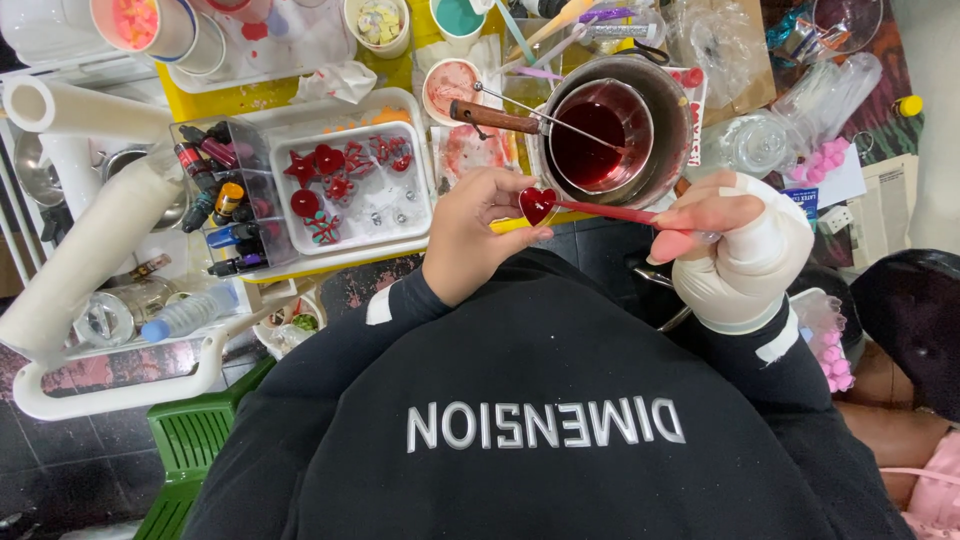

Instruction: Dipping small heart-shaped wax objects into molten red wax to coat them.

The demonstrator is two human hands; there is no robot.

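Two hands: both engaged at chest height.
Left hand: fingertips pinch a red heart piece.
Right hand: bandaged, closed around a red stick whose tip meets the heart.
Done: red shapes lie in the white tray beyond the left hand.
Left: red liquid fills the pot ahead.
Surface: crowded yellow table; dark tiled floor.

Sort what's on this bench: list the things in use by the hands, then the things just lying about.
In use:
left hand
right hand
red heart piece
red stick
pot of red liquid

Lying about:
white tray of red shapes
small dye bottles
paper roll
plastic water bottle
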